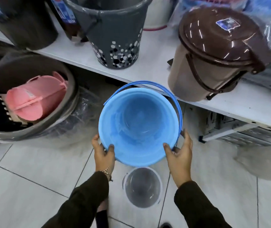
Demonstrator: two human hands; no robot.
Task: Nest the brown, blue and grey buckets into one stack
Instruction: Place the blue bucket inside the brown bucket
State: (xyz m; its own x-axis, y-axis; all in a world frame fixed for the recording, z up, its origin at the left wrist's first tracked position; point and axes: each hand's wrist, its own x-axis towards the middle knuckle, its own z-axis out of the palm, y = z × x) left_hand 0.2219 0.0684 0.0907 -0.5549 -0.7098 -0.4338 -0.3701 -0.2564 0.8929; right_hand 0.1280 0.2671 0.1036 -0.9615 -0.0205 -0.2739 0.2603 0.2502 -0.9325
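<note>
I hold a blue bucket (139, 124) above the tiled floor, its mouth facing me and its blue handle swung to the far side. My left hand (102, 153) grips the near left of its rim, my right hand (180, 153) the near right. A small grey bucket (142, 186) stands upright on the floor just below the blue one, between my forearms. A brown-lidded beige bucket (213, 56) leans tilted on the white shelf (147, 69) at the right.
A dark grey dotted bin (111, 33) stands on the shelf behind the blue bucket. At the left, a large grey tub (32, 96) wrapped in plastic holds pink baskets. Plastic-wrapped goods fill the far right. The shelf edge juts out just beyond the blue bucket.
</note>
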